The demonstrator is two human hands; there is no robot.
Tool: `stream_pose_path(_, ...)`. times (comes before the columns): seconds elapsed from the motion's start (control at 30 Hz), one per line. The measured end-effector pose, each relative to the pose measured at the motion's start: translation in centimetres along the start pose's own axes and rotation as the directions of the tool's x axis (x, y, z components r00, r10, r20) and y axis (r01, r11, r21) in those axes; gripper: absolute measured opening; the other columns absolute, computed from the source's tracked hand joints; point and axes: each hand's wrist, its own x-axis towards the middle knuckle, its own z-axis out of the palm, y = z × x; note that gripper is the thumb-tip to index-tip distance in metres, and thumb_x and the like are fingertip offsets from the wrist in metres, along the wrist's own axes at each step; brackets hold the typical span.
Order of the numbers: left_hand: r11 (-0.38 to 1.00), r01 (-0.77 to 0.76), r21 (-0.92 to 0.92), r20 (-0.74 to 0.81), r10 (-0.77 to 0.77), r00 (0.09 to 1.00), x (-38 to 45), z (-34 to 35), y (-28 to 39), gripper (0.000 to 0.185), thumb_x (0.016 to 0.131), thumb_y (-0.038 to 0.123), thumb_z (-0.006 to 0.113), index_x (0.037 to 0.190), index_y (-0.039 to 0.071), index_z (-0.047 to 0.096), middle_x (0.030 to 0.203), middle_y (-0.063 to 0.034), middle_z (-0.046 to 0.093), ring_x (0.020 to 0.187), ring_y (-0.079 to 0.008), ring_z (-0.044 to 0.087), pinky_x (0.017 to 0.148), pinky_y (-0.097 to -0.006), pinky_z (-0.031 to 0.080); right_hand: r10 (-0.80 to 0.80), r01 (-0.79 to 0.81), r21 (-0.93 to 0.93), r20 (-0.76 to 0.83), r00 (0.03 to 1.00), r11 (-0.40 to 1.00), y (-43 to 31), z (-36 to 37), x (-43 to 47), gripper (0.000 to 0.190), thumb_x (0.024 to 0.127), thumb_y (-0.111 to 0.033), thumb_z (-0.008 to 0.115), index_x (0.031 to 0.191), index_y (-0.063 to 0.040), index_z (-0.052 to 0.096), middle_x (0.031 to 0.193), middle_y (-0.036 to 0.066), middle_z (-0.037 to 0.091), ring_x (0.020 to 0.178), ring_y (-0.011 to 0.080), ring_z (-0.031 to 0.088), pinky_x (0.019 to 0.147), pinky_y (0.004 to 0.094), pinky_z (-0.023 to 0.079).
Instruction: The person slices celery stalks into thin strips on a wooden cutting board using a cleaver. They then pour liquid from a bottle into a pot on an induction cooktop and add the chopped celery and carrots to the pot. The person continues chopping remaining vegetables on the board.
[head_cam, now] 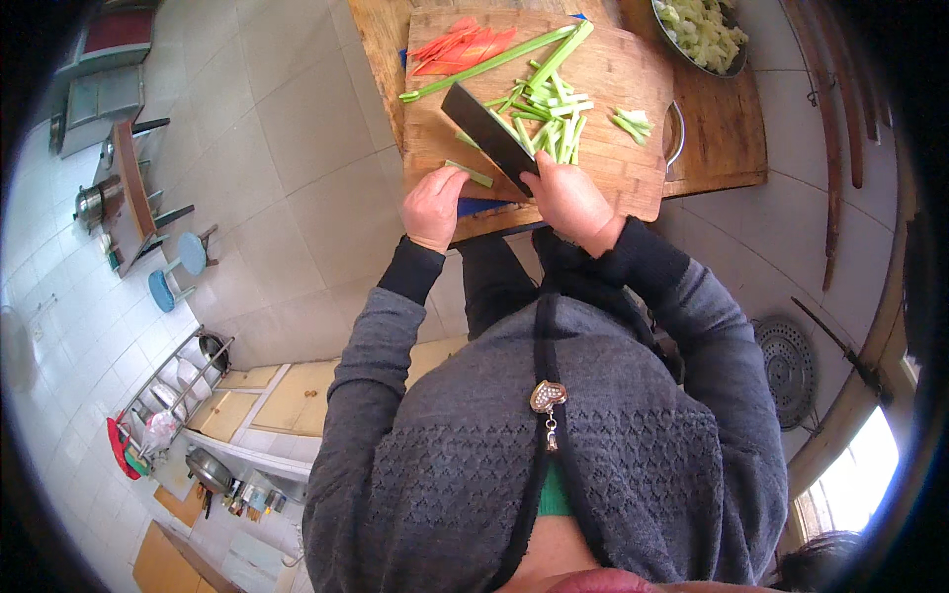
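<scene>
My right hand [569,194] grips a cleaver [489,137], its dark broad blade slanting up and left over a wooden cutting board [630,170]. At the board's near left edge, the fingertips of my left hand [434,204] are closed on a short piece of green celery stalk [474,174]. Cut celery sticks [556,122] lie in a pile just beyond the blade, and a few more celery pieces [632,126] sit apart at the right. Long celery stalks [511,61] lie across the far part of the board, beside thin orange-red carrot slices [467,48].
The board rests on a wooden table [730,148]. A metal pan [723,72] of pale chopped vegetable [700,30] stands at the far right. A metal ring handle [676,133] shows beside the board's right edge. Blue material [482,206] lies under the board.
</scene>
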Motion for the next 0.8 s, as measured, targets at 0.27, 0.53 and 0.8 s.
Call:
stream_pose_path(0.27,0.998,-0.018,0.060,0.049,0.015,0.999,-0.2,-0.3,-0.3,0.014,0.075,0.004,0.063,0.088,0.008,0.068,0.092,-0.0065,0.066,0.082,-0.0249,0.066,0.070,-0.0343,0.054,-0.044,0.073,-0.159,0.179,0.983,0.985,-0.3,-0.9,-2.5,0.021,0.095,-0.022,0.054,0.092,-0.002,0.050,0.066,0.023,0.062,0.064,0.0427,0.063,0.058,0.0518,0.050)
stream_pose_path(0.53,0.996,-0.072,0.058,0.070,0.068,0.995,0.1,-0.2,-0.8,0.017,0.075,0.006,0.059,0.089,0.008,0.067,0.094,-0.0063,0.065,0.084,-0.0245,0.064,0.070,-0.0344,0.053,-0.031,0.057,-0.111,0.217,0.976,0.992,-0.5,-0.6,-1.4,0.018,0.093,-0.018,0.055,0.093,-0.001,0.051,0.069,0.024,0.062,0.068,0.0431,0.064,0.060,0.0522,0.050)
stream_pose_path(0.8,0.992,-0.044,0.121,0.091,0.033,0.995,-0.2,-0.4,-1.3,0.016,0.074,0.004,0.060,0.088,0.008,0.067,0.089,-0.0074,0.063,0.081,-0.0255,0.063,0.068,-0.0360,0.053,-0.057,0.084,-0.208,0.136,0.989,0.974,-3.0,0.7,0.2,0.011,0.081,-0.004,0.055,0.091,0.001,0.053,0.067,0.021,0.064,0.066,0.0381,0.067,0.058,0.0480,0.053)
